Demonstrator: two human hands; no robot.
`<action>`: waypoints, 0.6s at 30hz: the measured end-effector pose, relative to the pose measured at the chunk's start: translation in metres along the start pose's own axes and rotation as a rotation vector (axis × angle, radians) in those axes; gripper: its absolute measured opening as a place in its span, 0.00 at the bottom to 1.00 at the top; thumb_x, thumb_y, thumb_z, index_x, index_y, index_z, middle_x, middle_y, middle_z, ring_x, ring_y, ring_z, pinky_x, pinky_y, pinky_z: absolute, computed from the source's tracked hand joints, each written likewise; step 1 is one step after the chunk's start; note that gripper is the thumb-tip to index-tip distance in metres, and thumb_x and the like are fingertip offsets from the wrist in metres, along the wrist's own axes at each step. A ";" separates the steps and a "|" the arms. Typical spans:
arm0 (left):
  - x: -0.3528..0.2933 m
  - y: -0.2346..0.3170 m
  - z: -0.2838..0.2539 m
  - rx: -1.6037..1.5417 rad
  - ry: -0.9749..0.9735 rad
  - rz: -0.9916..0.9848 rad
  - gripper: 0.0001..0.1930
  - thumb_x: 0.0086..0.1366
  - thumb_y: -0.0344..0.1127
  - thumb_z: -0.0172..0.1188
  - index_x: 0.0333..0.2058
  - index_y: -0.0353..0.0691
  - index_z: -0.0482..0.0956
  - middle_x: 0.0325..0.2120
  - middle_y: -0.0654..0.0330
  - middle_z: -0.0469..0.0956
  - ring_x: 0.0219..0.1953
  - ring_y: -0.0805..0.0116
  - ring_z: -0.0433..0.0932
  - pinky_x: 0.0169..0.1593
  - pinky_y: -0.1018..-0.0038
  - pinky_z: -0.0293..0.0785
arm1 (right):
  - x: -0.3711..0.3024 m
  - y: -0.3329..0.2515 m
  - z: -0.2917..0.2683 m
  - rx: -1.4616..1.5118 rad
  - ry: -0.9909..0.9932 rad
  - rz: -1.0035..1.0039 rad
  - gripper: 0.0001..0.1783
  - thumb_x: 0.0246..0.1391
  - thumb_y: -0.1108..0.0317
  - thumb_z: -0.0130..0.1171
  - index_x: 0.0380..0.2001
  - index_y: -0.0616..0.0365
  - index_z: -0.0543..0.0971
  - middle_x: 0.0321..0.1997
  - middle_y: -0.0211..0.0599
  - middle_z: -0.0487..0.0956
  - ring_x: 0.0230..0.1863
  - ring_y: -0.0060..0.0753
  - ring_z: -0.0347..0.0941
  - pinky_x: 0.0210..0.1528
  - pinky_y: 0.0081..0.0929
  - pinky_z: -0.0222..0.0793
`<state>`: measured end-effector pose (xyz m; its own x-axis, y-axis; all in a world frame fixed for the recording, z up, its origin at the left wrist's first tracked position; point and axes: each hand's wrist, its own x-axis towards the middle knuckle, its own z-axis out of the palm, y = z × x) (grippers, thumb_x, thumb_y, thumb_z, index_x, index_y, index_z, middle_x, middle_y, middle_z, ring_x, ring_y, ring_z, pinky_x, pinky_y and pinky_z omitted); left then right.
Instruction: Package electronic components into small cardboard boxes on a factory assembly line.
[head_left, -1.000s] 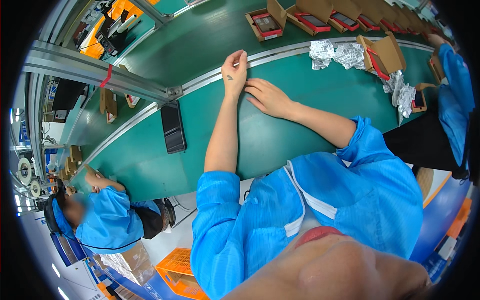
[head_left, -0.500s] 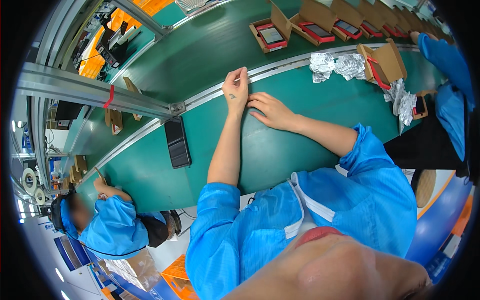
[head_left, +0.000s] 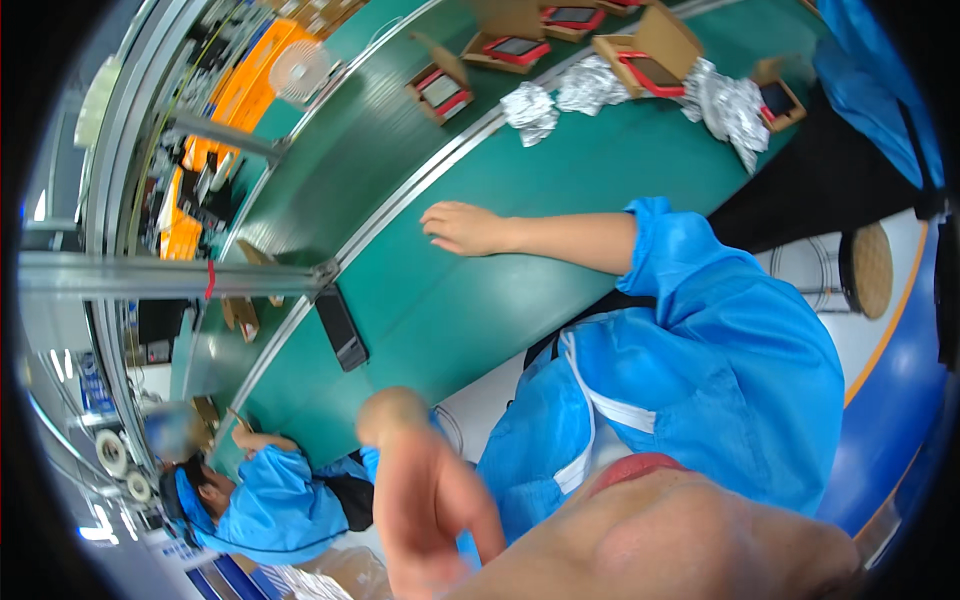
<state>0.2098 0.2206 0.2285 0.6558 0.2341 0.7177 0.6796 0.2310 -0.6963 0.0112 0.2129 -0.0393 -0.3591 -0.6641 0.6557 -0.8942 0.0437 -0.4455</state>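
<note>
My right hand (head_left: 465, 229) lies on the green worktop (head_left: 430, 310) near the metal rail, fingers loosely extended and nothing seen in it. My left hand (head_left: 430, 500) is raised off the worktop, close to the camera and low in view. Motion smears its fingers, so I cannot make out whether it holds anything. A flat, black oblong thing (head_left: 342, 330), like a phone case, lies on the worktop left of my right hand, touched by neither hand. Crumpled silvery packets (head_left: 530, 112) lie beyond my right hand.
Open cardboard boxes with red-edged devices (head_left: 440, 90) stand along the far belt and at the right. A metal post (head_left: 170, 275) crosses at left. One person (head_left: 270, 505) sits at the left; another person's blue sleeve (head_left: 870, 120) shows at far right. A stool (head_left: 866, 272) stands right.
My left hand has left the worktop and come up toward the camera. My right hand stays on the worktop, now apart from it. The whole view has swung, shifting the boxes leftward and up.
</note>
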 end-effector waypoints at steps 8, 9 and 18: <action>0.024 0.010 0.017 -0.174 -0.056 -0.048 0.16 0.55 0.25 0.57 0.43 0.29 0.70 0.43 0.55 0.67 0.45 0.61 0.68 0.50 0.67 0.66 | -0.032 -0.003 -0.014 -0.070 -0.008 -0.015 0.10 0.51 0.65 0.55 0.34 0.59 0.74 0.42 0.38 0.72 0.47 0.41 0.68 0.52 0.36 0.65; 0.025 0.013 0.017 -0.179 -0.065 -0.072 0.16 0.55 0.26 0.57 0.43 0.29 0.70 0.43 0.54 0.66 0.45 0.61 0.68 0.50 0.67 0.65 | -0.035 -0.004 -0.018 -0.084 -0.002 0.002 0.10 0.51 0.65 0.55 0.34 0.59 0.74 0.42 0.38 0.72 0.47 0.41 0.68 0.52 0.36 0.65; 0.032 0.050 0.006 -0.096 -0.201 -0.261 0.18 0.56 0.33 0.57 0.44 0.31 0.71 0.46 0.53 0.65 0.47 0.56 0.67 0.52 0.63 0.63 | -0.046 -0.016 -0.024 -0.102 0.009 0.021 0.08 0.53 0.64 0.54 0.33 0.57 0.74 0.38 0.36 0.72 0.45 0.40 0.69 0.48 0.37 0.66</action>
<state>0.2631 0.2450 0.2164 0.3845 0.3621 0.8491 0.8499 0.2201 -0.4787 0.0359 0.2612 -0.0475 -0.3799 -0.6554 0.6528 -0.9089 0.1333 -0.3951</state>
